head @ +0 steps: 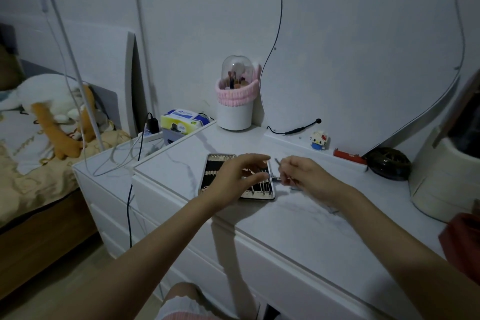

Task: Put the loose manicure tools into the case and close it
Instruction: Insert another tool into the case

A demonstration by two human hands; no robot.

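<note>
the manicure case (220, 163) lies open and flat on the white marbled tabletop (298, 223), and everything else is placed here relative to it. its two halves sit side by side; dark elastic loops hold rows of slim metal tools, whose tips show along the near edge of the right half. the left hand (233, 179) is spread palm down over the middle of the case, fingers (255, 157) stretched toward its right half, its grip released and holding nothing that can be seen. whether the palm touches the tools below cannot be told. just to the right of the case the right hand (301, 176) is curled, its grip pinched on a thin metal tool (277, 161) whose tip pokes up and left toward the case's right rim. another small loose tool (294, 188) lies on the tabletop right of the case, mostly hidden under that hand, and a further sliver of metal (333, 210) shows beside the right forearm, nearer the person than the case.

behind the case, against the wall, stands a white brush holder (235, 114) with a clear dome and a pink fuzzy band. behind and to the right of the case are a small block figure (319, 140), a red tube-like object (346, 156) and a dark round object (388, 163). behind and to the left sits a tissue pack (181, 119) on a lower chest of drawers
</note>
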